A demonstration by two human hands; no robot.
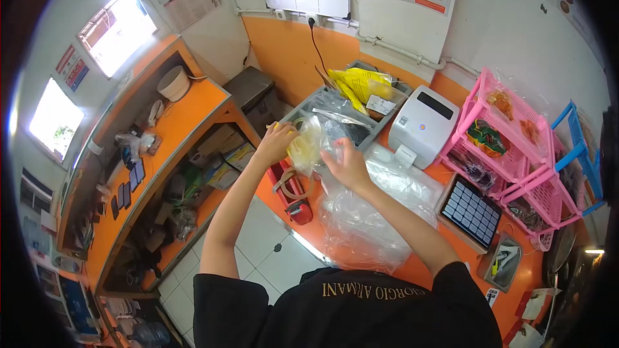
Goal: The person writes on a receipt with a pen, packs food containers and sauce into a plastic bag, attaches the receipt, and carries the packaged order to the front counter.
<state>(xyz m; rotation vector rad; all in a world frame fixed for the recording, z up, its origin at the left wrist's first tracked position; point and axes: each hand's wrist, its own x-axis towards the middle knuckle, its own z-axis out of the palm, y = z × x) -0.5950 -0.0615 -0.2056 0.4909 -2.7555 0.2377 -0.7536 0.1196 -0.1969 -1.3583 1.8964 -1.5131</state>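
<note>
Plastic bag [305, 144], thin, see-through and crinkled, with a pale yellow tint, is held up over the orange worktop [530, 272], beside a grey tray [373, 132]. Of the two hands, the left hand [281, 142] has its fingers curled and pinches the bag's left side; the right hand [347, 165] is partly open at the right side, fingers bent and apart, and whether it grips the plastic I cannot tell. Nearby are one red device [298, 211], one white printer [425, 122], one button-covered panel [471, 211] and a spread of clear plastic [367, 222], its pieces too overlapped to count.
</note>
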